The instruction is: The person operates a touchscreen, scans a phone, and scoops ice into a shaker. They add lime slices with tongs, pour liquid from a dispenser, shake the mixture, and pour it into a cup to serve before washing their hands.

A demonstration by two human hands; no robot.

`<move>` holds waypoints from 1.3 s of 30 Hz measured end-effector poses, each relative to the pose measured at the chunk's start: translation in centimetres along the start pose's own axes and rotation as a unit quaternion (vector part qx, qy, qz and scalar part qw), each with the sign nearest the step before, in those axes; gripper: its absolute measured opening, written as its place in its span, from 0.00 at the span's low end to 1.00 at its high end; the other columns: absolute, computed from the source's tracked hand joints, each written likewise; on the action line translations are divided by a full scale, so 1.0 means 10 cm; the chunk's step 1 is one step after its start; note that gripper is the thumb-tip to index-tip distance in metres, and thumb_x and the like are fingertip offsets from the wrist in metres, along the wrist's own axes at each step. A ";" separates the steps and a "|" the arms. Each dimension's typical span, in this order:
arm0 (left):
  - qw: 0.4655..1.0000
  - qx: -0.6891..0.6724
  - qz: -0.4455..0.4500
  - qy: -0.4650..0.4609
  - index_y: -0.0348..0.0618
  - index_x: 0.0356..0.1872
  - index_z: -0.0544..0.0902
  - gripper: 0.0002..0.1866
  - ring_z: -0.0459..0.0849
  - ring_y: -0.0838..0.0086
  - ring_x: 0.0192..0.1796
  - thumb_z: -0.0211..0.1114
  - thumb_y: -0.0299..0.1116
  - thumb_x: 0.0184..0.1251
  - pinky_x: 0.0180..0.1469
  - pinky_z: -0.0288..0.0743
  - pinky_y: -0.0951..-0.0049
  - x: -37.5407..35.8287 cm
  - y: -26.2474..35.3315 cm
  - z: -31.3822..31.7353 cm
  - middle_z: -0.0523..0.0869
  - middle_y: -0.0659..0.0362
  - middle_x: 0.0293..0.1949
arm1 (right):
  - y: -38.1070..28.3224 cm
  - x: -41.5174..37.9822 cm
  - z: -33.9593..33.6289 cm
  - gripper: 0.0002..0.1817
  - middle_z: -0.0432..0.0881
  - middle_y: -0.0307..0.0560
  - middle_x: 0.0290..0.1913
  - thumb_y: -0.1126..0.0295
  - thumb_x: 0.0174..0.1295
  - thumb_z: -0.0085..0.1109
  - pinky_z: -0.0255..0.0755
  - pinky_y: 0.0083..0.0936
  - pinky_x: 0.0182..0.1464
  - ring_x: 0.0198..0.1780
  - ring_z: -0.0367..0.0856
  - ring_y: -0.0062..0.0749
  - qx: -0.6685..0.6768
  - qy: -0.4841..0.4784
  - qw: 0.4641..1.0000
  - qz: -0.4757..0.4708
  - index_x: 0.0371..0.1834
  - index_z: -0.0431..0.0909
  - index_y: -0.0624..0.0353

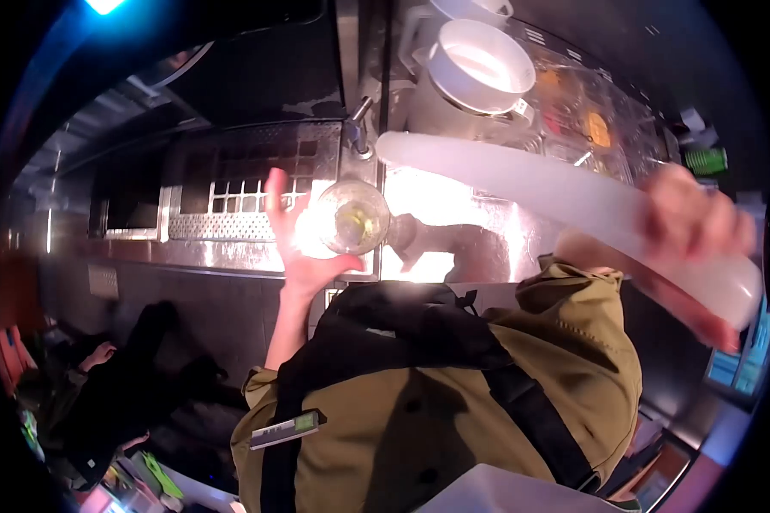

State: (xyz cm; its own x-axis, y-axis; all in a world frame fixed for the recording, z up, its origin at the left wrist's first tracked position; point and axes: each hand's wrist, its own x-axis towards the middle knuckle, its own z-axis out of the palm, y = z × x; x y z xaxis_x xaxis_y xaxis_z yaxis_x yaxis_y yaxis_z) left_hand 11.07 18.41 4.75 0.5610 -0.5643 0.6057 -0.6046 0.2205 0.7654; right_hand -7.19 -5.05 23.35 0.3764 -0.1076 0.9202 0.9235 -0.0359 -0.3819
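My right hand (695, 224), its fingers wrapped around the thick end, holds a long white muddler (522, 181). The muddler slants across the right side of the view, and its slim rounded tip is near the tap. A clear glass (353, 219) with a little yellow-green stuff in the bottom stands on the steel counter. Right beside it is my left hand (298, 248), thumb and a finger spread wide. The thumb is at the glass's near side; strong glare covers part of the palm and the other fingers.
Behind the muddler is a white pitcher (481, 68), with clear tubs (595, 128) of garnish to its right. A small metal tap (362, 128) rises behind the glass. Left lies a perforated steel grate (248, 184). Another person in dark clothes (137, 376) is at the lower left.
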 end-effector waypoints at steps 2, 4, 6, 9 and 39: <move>0.993 0.109 0.030 -0.040 0.45 0.63 0.57 0.57 0.56 0.46 0.68 0.81 0.50 0.29 0.63 0.54 0.46 -0.22 -0.14 0.06 0.52 0.38 0.67 | 0.55 -0.11 0.09 0.33 0.76 0.45 0.34 0.45 0.45 0.68 0.69 0.29 0.33 0.30 0.74 0.29 -0.023 -0.049 0.996 0.072 0.45 0.70 0.59; 0.996 0.086 0.001 0.030 0.51 0.54 0.60 0.49 0.57 0.46 0.67 0.82 0.47 0.29 0.63 0.56 0.50 -0.39 -0.35 0.24 0.49 0.40 0.68 | 1.21 -0.52 -0.03 0.27 0.77 0.50 0.32 0.52 0.45 0.70 0.72 0.30 0.34 0.31 0.76 0.33 -0.118 -0.094 0.970 0.189 0.37 0.72 0.63; 0.994 0.018 0.035 0.100 0.49 0.54 0.58 0.46 0.66 0.54 0.61 0.81 0.35 0.33 0.62 0.59 0.55 -0.24 -0.48 0.29 0.63 0.43 0.61 | 1.79 -0.91 -0.05 0.25 0.79 0.53 0.29 0.56 0.41 0.74 0.74 0.27 0.28 0.26 0.78 0.34 -0.243 -0.111 0.960 0.078 0.31 0.72 0.64; 0.967 -0.101 -0.092 0.217 0.43 0.58 0.55 0.45 0.69 0.62 0.59 0.75 0.27 0.38 0.62 0.62 0.62 -0.05 -0.68 0.01 0.65 0.48 0.58 | 2.29 -1.22 0.06 0.28 0.77 0.47 0.24 0.49 0.41 0.72 0.74 0.28 0.24 0.26 0.80 0.40 -0.353 -0.216 0.905 -0.095 0.31 0.73 0.63; 0.968 -0.147 -0.096 -0.182 0.41 0.61 0.52 0.49 0.71 0.64 0.59 0.77 0.33 0.40 0.58 0.68 0.66 1.98 -1.21 -1.39 0.70 0.50 0.56 | 1.92 1.46 2.11 0.25 0.75 0.56 0.57 0.45 0.56 0.57 0.40 0.47 0.67 0.65 0.59 0.55 -0.764 0.018 0.621 -0.171 0.29 0.62 0.56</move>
State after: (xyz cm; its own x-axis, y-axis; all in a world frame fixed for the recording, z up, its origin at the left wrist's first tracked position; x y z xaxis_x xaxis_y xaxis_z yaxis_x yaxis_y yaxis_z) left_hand 37.33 15.60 10.48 0.3788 -0.8482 0.3702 -0.2920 0.2700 0.9175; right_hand 17.61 13.67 31.21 0.1500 0.1443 0.9781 -0.2110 -0.9618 0.1743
